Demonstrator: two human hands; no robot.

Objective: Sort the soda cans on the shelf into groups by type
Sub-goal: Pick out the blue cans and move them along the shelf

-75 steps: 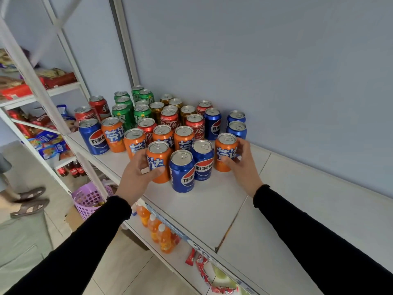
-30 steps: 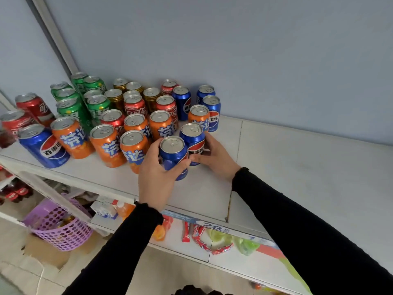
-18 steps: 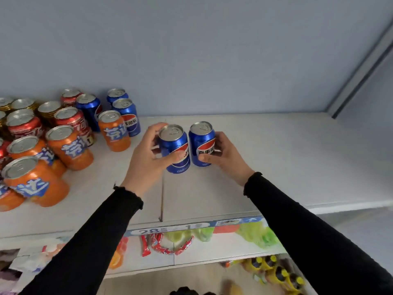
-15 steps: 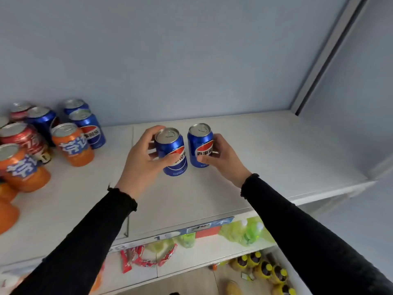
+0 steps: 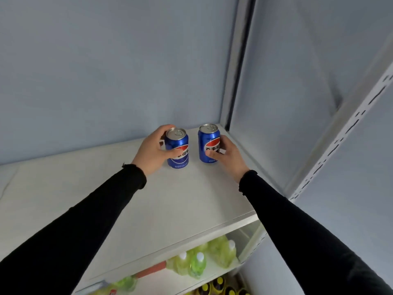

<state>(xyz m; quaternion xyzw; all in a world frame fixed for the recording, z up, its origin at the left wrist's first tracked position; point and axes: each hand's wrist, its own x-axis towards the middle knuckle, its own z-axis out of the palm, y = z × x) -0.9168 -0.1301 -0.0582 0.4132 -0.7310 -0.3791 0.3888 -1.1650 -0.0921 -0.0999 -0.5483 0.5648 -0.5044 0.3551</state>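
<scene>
Two blue Pepsi cans stand upright near the back right corner of the white shelf (image 5: pixel 174 201). My left hand (image 5: pixel 154 153) grips the left blue can (image 5: pixel 177 143), fingers behind it and thumb across its front. My right hand (image 5: pixel 226 155) grips the right blue can (image 5: pixel 208 141) from its right side. The cans stand a little apart and seem to touch the shelf board. The other soda cans are out of view to the left.
A grey back wall rises behind the cans. A white slotted upright (image 5: pixel 344 124) and a side panel (image 5: pixel 287 103) close the shelf on the right. Green bottles (image 5: pixel 200 262) and yellow-capped bottles (image 5: pixel 217 286) sit on lower shelves.
Both hands carried the two blue cans from the mixed group on the left to the far right corner of the shelf. The view followed, and the other cans left the frame.
</scene>
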